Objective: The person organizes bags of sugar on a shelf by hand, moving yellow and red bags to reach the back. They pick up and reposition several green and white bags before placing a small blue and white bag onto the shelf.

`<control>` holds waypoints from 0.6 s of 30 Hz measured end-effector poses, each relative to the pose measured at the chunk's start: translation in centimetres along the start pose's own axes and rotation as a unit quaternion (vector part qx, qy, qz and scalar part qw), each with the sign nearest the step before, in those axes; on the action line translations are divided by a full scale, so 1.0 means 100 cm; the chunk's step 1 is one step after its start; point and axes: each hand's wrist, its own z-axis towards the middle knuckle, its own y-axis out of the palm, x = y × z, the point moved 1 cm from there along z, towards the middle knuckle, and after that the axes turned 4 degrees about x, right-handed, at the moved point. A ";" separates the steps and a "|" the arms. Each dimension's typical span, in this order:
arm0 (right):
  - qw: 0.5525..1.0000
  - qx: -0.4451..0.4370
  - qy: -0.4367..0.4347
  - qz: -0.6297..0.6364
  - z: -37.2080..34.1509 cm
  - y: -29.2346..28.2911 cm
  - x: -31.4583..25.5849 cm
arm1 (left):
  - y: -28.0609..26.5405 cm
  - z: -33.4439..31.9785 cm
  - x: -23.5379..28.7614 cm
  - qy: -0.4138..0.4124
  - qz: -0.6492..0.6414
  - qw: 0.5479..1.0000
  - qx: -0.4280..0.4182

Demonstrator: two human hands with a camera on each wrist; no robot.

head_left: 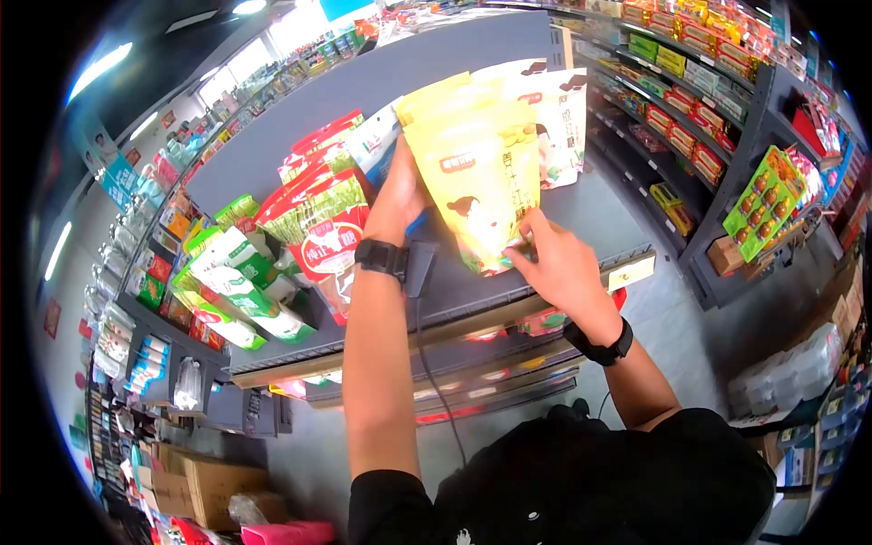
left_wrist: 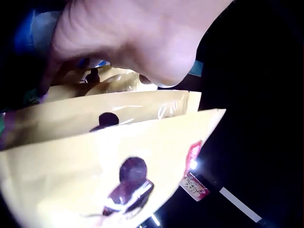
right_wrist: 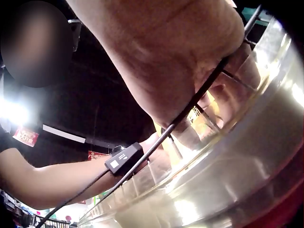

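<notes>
A yellow stand-up pouch [head_left: 477, 168] with printed characters stands near the front of the grey shelf [head_left: 599, 222], another yellow one close behind it. My right hand [head_left: 563, 268] pinches its lower right edge between thumb and fingers. On the pouch's left side, my left hand [head_left: 398, 195] reaches in behind it, fingers mostly hidden. In the left wrist view, that hand [left_wrist: 128, 40] is over several pale yellow pouches [left_wrist: 95, 166] standing in a row; I cannot tell whether it grips one. The right wrist view shows the right hand [right_wrist: 175, 57] behind the shelf's wire rail [right_wrist: 194, 102].
Red-and-green pouches [head_left: 322, 232] and green-and-white packs [head_left: 241, 282] stand left of the hands. White pouches [head_left: 565, 118] are behind on the right. A price tag [head_left: 631, 272] sits on the shelf's front edge. A cable [head_left: 427, 363] hangs from the left wrist.
</notes>
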 end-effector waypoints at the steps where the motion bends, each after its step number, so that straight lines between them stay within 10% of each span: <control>1: 1.000 0.001 0.000 -0.004 -0.001 -0.001 0.000 | -0.003 0.003 0.000 -0.008 -0.005 1.000 -0.010; 18: 1.000 0.009 -0.004 0.009 0.000 0.002 -0.003 | -0.008 -0.063 -0.003 0.027 0.183 0.978 0.098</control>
